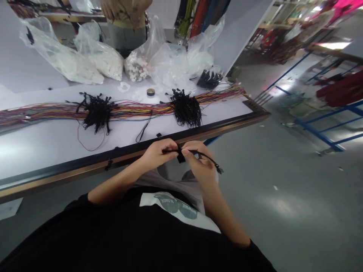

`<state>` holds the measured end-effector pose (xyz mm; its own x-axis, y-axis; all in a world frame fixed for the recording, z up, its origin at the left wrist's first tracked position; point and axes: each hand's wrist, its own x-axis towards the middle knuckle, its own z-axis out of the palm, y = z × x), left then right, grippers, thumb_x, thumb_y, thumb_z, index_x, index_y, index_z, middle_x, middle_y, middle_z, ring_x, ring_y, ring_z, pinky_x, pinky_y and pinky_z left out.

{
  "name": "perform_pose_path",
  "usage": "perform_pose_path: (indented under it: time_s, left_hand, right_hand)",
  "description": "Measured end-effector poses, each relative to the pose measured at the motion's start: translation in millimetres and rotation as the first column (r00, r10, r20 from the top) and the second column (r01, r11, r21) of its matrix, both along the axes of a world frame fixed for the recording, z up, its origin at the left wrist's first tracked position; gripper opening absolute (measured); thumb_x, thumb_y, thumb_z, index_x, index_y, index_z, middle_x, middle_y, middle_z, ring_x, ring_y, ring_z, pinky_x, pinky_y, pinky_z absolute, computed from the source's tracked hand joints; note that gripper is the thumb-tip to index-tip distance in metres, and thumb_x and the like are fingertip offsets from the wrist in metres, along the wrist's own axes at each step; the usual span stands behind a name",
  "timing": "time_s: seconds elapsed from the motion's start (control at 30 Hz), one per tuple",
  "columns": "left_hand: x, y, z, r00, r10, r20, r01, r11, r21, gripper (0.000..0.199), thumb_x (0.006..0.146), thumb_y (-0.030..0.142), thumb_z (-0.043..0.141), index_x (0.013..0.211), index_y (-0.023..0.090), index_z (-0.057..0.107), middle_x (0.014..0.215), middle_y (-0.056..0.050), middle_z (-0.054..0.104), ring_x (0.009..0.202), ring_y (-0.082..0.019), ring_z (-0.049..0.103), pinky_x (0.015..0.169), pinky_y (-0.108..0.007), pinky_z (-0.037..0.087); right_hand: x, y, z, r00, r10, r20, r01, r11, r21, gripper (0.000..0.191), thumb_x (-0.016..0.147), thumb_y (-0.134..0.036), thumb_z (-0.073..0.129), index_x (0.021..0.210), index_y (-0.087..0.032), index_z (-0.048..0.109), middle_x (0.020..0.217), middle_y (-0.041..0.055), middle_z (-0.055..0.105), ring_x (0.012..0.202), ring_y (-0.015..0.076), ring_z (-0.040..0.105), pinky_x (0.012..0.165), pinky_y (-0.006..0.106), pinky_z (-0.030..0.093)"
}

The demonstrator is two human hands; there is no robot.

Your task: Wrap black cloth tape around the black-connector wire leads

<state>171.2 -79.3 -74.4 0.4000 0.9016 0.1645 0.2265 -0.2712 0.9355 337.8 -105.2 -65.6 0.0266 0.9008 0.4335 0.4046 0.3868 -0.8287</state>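
Note:
Just off the table's front edge, my left hand (pixel 159 153) pinches one end of a short black cable (pixel 208 155). My right hand (pixel 202 162) grips the same cable, whose connector end sticks out past the fingers to the right. Between my fingertips a small flat black strip (pixel 180 156) hangs down across the cable; I cannot tell whether it is tape. Nearest on the table are a small black piece (pixel 159 135) and a single looped black cable (pixel 144 128).
Two piles of black cables, one left (pixel 98 112) and one right (pixel 186 107), lie over long coloured wires (pixel 133 109). Behind stand clear plastic bags (pixel 109 60) of white parts and a tape roll (pixel 150 91). Another person (pixel 127 22) stands across the table. Blue metal frames (pixel 320 134) stand right.

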Motion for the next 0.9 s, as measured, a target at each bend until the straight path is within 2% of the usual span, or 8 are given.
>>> perform_pose_path:
  time_s: [0.2,0.27,0.37,0.43,0.57,0.63,0.77,0.9]
  left_hand:
    - [10,-6,-2.7,0.989,0.144,-0.022,-0.138,0.973,0.182,0.006,0.075,0.015,0.053,0.073,0.018,0.058,0.076,-0.001,0.063,0.078,-0.014,0.059,0.077,-0.028,0.048]
    - [11,-9,-3.8,0.979,0.181,0.095,-0.192,0.975,0.113,0.008,0.074,0.017,0.058,0.083,0.017,0.058,0.083,-0.002,0.062,0.08,-0.014,0.06,0.076,-0.028,0.049]
    - [11,-7,-2.7,0.912,0.267,0.31,-0.235,0.962,-0.138,0.05,0.067,0.027,0.07,0.111,0.019,0.047,0.096,-0.003,0.059,0.072,-0.012,0.061,0.059,-0.024,0.049]
    - [8,-3,-0.1,0.901,0.225,0.372,-0.107,0.945,-0.31,0.063,0.065,0.037,0.073,0.116,0.017,0.043,0.089,-0.002,0.059,0.058,-0.009,0.058,0.046,-0.021,0.044]
    - [4,6,1.9,0.903,-0.035,0.429,0.271,0.822,-0.502,0.055,0.066,0.061,0.064,0.088,0.012,0.054,0.058,0.001,0.054,0.043,-0.008,0.049,0.036,-0.019,0.032]
    - [5,8,-0.1,0.894,-0.032,0.447,0.305,0.776,-0.553,0.054,0.062,0.065,0.065,0.078,0.013,0.055,0.051,0.002,0.05,0.041,-0.007,0.047,0.035,-0.018,0.028]
    - [11,4,-5.1,0.854,0.086,0.514,0.236,0.816,-0.528,0.047,0.055,0.053,0.074,0.072,0.015,0.053,0.053,0.003,0.051,0.044,-0.006,0.045,0.038,-0.018,0.031]
    - [6,-8,-6.2,0.827,0.061,0.559,0.184,0.91,-0.371,0.049,0.055,0.049,0.077,0.083,0.015,0.055,0.062,0.002,0.052,0.051,-0.008,0.047,0.046,-0.021,0.037]
  right_hand:
    - [-9,-1,-5.2,0.998,0.008,-0.056,-0.012,0.997,-0.074,0.006,0.076,-0.029,0.062,0.073,-0.024,0.063,0.075,-0.0001,0.065,0.073,0.0165,0.06,0.067,0.031,0.049]
    - [-10,0,-6.0,0.996,-0.017,-0.092,0.013,0.999,-0.044,0.006,0.077,-0.028,0.061,0.073,-0.023,0.062,0.077,0.0007,0.065,0.075,0.0168,0.061,0.068,0.032,0.049]
    - [-12,0,-6.0,0.996,-0.025,-0.088,0.027,0.999,0.024,0.005,0.077,-0.027,0.062,0.073,-0.024,0.062,0.077,0.0003,0.066,0.075,0.0162,0.062,0.068,0.031,0.05]
    - [-13,-1,-5.9,0.997,-0.015,-0.082,0.019,0.999,0.051,0.007,0.077,-0.028,0.062,0.072,-0.024,0.061,0.073,-0.0006,0.066,0.071,0.0153,0.062,0.065,0.03,0.05]
    - [-16,-5,-4.6,0.998,0.005,-0.058,0.001,0.994,0.107,0.013,0.078,-0.028,0.061,0.067,-0.024,0.059,0.07,-0.0007,0.066,0.068,0.0153,0.062,0.066,0.031,0.051]
    - [-16,-7,-3.3,0.999,0.021,-0.044,-0.016,0.994,0.11,0.013,0.077,-0.027,0.062,0.065,-0.024,0.06,0.072,-0.0001,0.068,0.07,0.0159,0.063,0.068,0.032,0.052]
    - [-14,-7,-6.1,0.985,0.043,-0.169,-0.035,0.998,0.051,0.012,0.076,-0.026,0.064,0.065,-0.024,0.061,0.075,0.0001,0.068,0.07,0.0157,0.064,0.066,0.032,0.052]
    - [-10,-2,-14.9,0.914,0.009,-0.407,-0.039,0.997,-0.065,0.017,0.075,-0.032,0.066,0.063,-0.022,0.059,0.065,-0.0016,0.062,0.059,0.0143,0.061,0.056,0.03,0.05]
